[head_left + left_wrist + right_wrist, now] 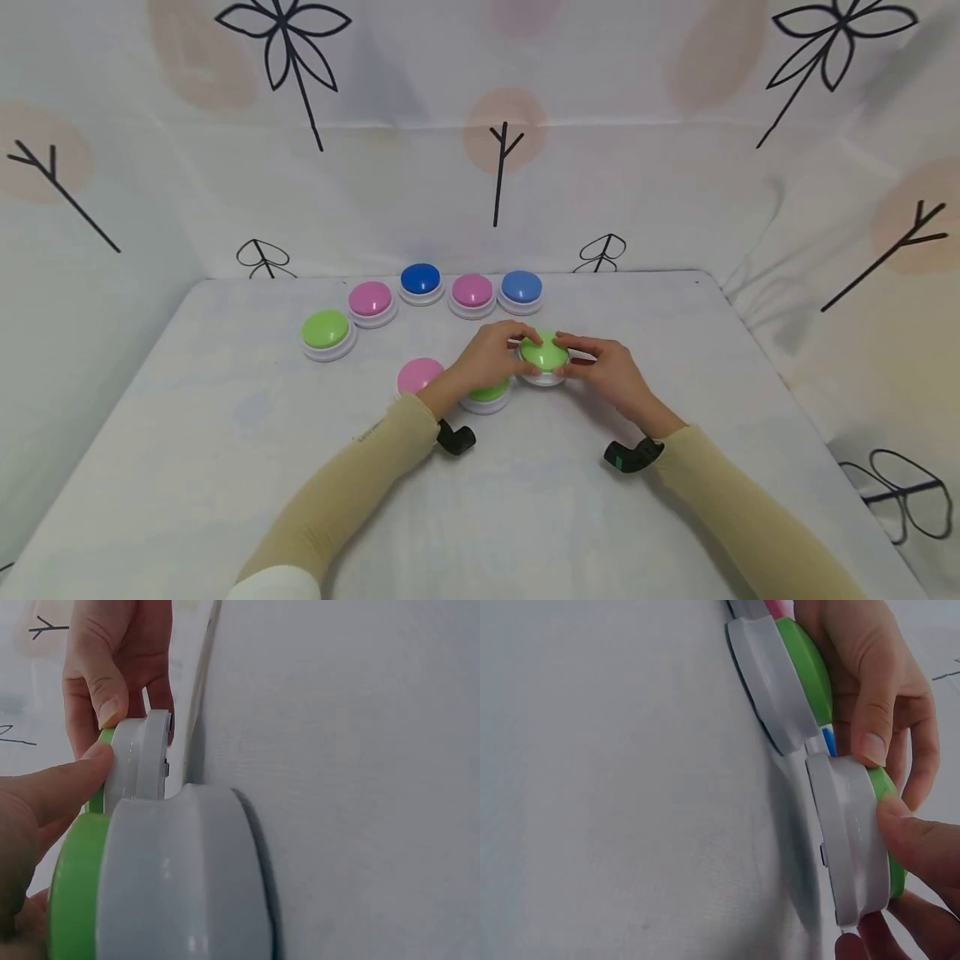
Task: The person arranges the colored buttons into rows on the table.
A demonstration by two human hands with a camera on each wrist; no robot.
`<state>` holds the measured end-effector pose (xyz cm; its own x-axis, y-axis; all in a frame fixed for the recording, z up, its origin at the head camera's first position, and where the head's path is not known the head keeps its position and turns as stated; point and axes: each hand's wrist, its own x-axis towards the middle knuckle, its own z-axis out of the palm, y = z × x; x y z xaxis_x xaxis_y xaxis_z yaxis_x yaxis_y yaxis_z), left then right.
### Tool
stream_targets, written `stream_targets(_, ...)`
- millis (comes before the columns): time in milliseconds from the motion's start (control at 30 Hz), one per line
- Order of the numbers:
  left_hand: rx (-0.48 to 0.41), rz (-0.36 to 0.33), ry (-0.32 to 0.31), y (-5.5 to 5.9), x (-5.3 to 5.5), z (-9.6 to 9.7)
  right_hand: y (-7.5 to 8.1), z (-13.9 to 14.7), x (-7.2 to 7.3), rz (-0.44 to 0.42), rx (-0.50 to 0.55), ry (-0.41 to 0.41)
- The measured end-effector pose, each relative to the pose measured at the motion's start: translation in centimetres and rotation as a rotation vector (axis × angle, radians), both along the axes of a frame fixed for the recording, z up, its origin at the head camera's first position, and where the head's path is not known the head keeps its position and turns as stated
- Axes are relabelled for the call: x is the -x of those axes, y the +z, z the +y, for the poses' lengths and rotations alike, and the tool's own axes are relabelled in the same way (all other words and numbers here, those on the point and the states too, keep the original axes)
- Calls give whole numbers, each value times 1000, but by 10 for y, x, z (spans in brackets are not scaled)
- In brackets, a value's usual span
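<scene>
Both hands are on one push button with a green dome (545, 353) and a white round base (847, 840). My left hand (489, 357) grips its left side, thumb at the near edge. From the right, my right hand (606, 371) holds the other side with thumb and fingers. In the right wrist view the base's underside stands slightly off the table. A second green button (489, 392) sits on the table just left of the held one, partly under my left hand. Beside that, a pink button (417, 375) is partly covered by my left wrist.
Behind the hands, an arc of buttons stands on the white table (225, 467): green (326, 330), pink (371, 299), dark blue (420, 280), pink (472, 292) and lighter blue (521, 287). A patterned cloth wall (420, 192) rises at the table's back edge.
</scene>
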<state>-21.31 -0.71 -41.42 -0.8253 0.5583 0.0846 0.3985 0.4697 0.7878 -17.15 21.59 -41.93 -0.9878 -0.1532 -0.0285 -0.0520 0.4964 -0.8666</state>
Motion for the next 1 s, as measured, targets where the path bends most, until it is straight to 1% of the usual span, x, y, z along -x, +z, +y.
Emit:
stream_targets(233, 16, 19, -34, -5, 1, -3, -2, 3, -5, 27, -34, 17)
stream_targets(433, 54, 17, -75, -6, 3, -4, -1, 4, -11, -4, -68, 15)
stream_targets(533, 76, 15, -91, -6, 3, -5, -4, 4, -13, -15, -66, 34)
stream_targets(733, 111, 36, -114, -5, 4, -6, -12, 6, -15, 18, -47, 64)
stream_targets(1000, 158, 66, -142, -6, 6, -6, -13, 6, -17, 32, -59, 103)
